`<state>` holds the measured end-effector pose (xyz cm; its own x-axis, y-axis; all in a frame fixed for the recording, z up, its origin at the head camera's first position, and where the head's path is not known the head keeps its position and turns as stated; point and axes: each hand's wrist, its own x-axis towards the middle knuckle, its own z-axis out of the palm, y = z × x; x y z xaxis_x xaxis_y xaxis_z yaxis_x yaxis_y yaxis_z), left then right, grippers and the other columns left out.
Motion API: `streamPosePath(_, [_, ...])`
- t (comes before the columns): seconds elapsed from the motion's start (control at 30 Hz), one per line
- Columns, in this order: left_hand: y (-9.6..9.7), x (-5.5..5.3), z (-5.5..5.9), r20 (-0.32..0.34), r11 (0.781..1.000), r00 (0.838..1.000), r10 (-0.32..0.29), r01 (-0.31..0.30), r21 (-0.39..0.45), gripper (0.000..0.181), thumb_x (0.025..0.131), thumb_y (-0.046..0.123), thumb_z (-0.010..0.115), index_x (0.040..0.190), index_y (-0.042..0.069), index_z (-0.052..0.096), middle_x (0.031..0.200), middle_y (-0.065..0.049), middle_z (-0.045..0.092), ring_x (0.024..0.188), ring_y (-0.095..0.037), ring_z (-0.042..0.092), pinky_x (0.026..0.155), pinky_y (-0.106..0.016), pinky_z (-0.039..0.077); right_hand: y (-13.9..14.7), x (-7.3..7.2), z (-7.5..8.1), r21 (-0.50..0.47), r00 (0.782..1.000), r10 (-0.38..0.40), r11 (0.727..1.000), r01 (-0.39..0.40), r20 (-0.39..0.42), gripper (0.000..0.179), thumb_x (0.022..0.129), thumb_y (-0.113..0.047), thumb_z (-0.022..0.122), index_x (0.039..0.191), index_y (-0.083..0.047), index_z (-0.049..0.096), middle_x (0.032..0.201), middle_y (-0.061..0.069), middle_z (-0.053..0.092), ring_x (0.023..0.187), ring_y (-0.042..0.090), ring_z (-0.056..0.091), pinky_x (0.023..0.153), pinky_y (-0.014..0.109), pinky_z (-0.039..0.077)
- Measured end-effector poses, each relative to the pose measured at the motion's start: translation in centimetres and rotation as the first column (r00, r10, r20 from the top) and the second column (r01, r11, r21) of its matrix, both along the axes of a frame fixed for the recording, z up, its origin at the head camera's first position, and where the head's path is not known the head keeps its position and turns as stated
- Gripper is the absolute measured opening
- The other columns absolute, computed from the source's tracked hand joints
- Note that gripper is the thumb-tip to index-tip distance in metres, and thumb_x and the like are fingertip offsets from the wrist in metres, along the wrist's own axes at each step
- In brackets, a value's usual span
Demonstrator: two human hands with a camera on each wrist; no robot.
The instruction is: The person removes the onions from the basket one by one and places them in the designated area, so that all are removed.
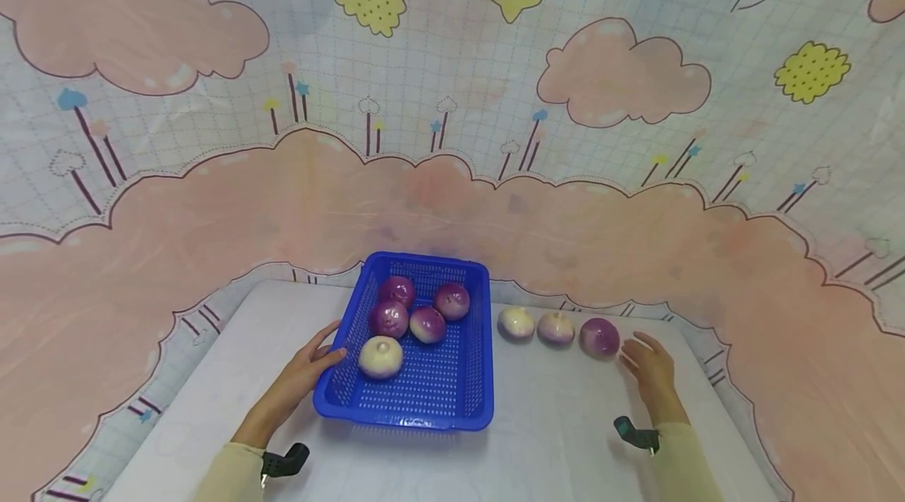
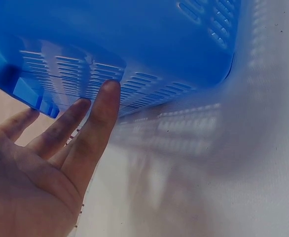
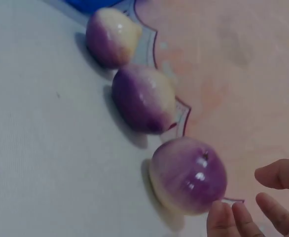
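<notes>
A blue plastic basket with slotted walls holds several purple-and-white turnips, among them a pale one near its left side. My left hand grips the basket's left rim, thumb over the edge and fingers against the outer wall; in the left wrist view the fingertips touch the slots. Right of the basket, three turnips stand in a row: a pale one, a pale-topped one and a purple one. Just right of the purple turnip, my right hand holds nothing, its fingers loosely bent.
The white table carries the basket and the row of turnips. Behind it rises a cloth backdrop printed with clouds and stars. Dark wrist cameras sit on the left wrist and the right wrist.
</notes>
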<state>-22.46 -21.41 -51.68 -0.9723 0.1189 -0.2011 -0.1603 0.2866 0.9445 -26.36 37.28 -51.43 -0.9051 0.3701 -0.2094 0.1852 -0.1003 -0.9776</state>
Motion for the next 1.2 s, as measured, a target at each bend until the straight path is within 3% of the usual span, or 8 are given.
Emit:
streamPosePath(0.23, [0.1, 0.0, 0.0, 0.002, 1.0, 1.0, 0.002, -0.002, -0.01, 0.071, 0.099, 0.044, 0.054, 0.157, 0.028, 0.018, 0.156, -0.027, 0.033, 0.136, -0.049, 0.044, 0.108, -0.064, 0.039, -1.3, 1.2, 2.0, -0.043, 0.996, 0.067, 0.997, -0.07, -0.061, 0.047, 0.102, -0.017, 0.052, 0.145, -0.009, 0.036, 0.094, -0.018, 0.066, 0.098, 0.0, 0.064, 0.093, 0.019, 0.054])
streamPosePath(0.37, [0.1, 0.1, 0.0, 0.005, 1.0, 1.0, 0.0, 0.0, -0.015, 0.071, 0.098, 0.045, 0.054, 0.157, 0.028, 0.018, 0.156, -0.027, 0.032, 0.136, -0.05, 0.043, 0.108, -0.065, 0.038, -2.4, 1.9, 3.3, -0.059, 0.985, 0.11, 0.991, -0.118, -0.129, 0.033, 0.1, -0.014, 0.055, 0.133, -0.013, 0.047, 0.091, -0.017, 0.068, 0.092, 0.001, 0.067, 0.09, 0.022, 0.056])
streamPosePath(0.47, [0.1, 0.1, -0.1, 0.004, 1.0, 1.0, 0.0, 0.0, -0.022, 0.073, 0.098, 0.046, 0.054, 0.157, 0.028, 0.018, 0.156, -0.028, 0.031, 0.136, -0.05, 0.042, 0.108, -0.066, 0.038, -3.4, 2.3, 4.1, -0.019, 0.978, 0.137, 0.99, -0.141, -0.159, 0.027, 0.1, -0.011, 0.056, 0.126, -0.014, 0.05, 0.087, -0.018, 0.068, 0.087, 0.002, 0.067, 0.086, 0.022, 0.057])
streamPosePath(0.77, [0.0, -0.1, -0.2, 0.002, 1.0, 1.0, 0.014, -0.014, -0.026, 0.074, 0.097, 0.048, 0.055, 0.157, 0.028, 0.018, 0.155, -0.028, 0.033, 0.135, -0.05, 0.044, 0.107, -0.064, 0.04, -6.2, 2.3, 5.4, 0.128, 0.962, 0.25, 0.963, -0.236, -0.107, 0.037, 0.099, -0.012, 0.056, 0.135, -0.008, 0.046, 0.1, -0.02, 0.065, 0.095, 0.005, 0.064, 0.087, 0.022, 0.056])
streamPosePath(1.07, [0.0, -0.1, -0.3, 0.011, 0.999, 1.0, 0.017, -0.017, -0.036, 0.075, 0.096, 0.05, 0.055, 0.158, 0.029, 0.017, 0.157, -0.028, 0.03, 0.138, -0.051, 0.039, 0.109, -0.066, 0.036, -9.8, 2.0, 6.3, 0.163, 0.934, 0.331, 0.937, -0.309, -0.133, 0.045, 0.098, -0.007, 0.056, 0.14, -0.001, 0.042, 0.125, 0.008, 0.058, 0.097, 0.008, 0.066, 0.089, 0.026, 0.057])
streamPosePath(1.2, [0.1, 0.0, -0.2, 0.007, 0.999, 1.0, 0.013, -0.013, -0.046, 0.074, 0.097, 0.048, 0.054, 0.158, 0.028, 0.016, 0.157, -0.029, 0.03, 0.138, -0.052, 0.038, 0.108, -0.067, 0.036, -11.2, 2.1, 6.6, 0.156, 0.911, 0.382, 0.92, -0.359, -0.157, 0.042, 0.097, -0.007, 0.058, 0.136, -0.002, 0.046, 0.123, 0.006, 0.059, 0.102, 0.014, 0.066, 0.091, 0.031, 0.057])
